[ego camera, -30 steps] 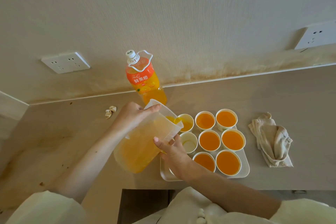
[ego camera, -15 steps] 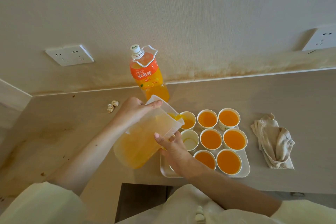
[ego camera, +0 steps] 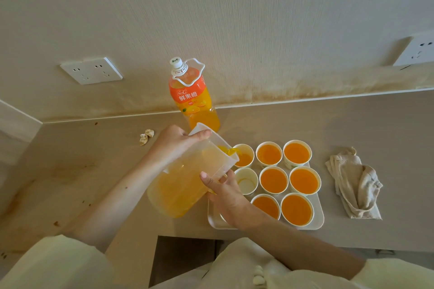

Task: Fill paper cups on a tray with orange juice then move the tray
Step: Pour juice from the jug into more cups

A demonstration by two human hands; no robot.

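- At the far left corner of the tray (ego camera: 317, 216), the tilted jug (ego camera: 183, 185) fills a cup (ego camera: 244, 157).
- Left hand (ego camera: 176, 144) grips its rim, right hand (ego camera: 226, 193) holds its wall; it seems heavy and slippery.

Left grip (ego camera: 174, 143) is curled with thumb stretched out; right grip (ego camera: 226, 197) curls just below, thumb raised.

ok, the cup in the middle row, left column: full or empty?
Nearly empty: the middle-left cup shows its pale bottom, while its neighbour is filled with orange juice.
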